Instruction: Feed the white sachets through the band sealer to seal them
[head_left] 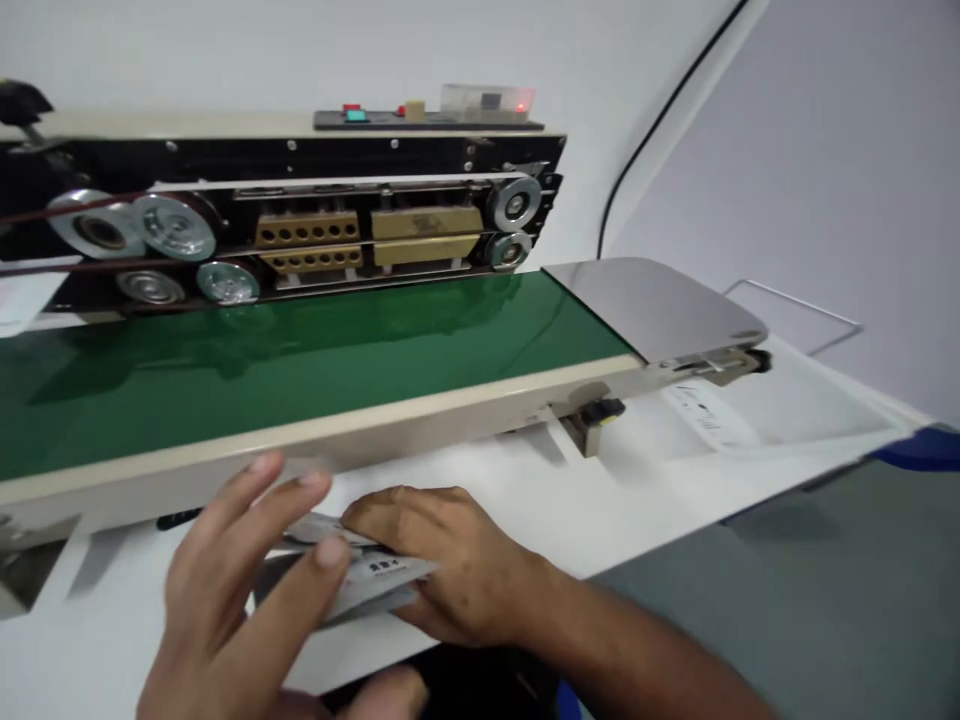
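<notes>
A small white pouch (375, 580) with dark print lies low on the white table, in front of a band sealer's green conveyor belt (315, 340). My right hand (450, 570) rests on top of it with the fingers curled over its upper edge, gripping it. My left hand (232, 600) comes in from the lower left, fingers stretched out, the fingertips touching the pouch's left end. Part of the pouch is hidden under both hands.
The sealer's wheels, belts and brass blocks (367, 240) run along the back of the conveyor, with a control panel (427, 115) on top. A shiny metal plate (652, 300) ends the belt at right. A white tray (787, 400) sits beyond it. The white table (525, 500) ends at the grey floor.
</notes>
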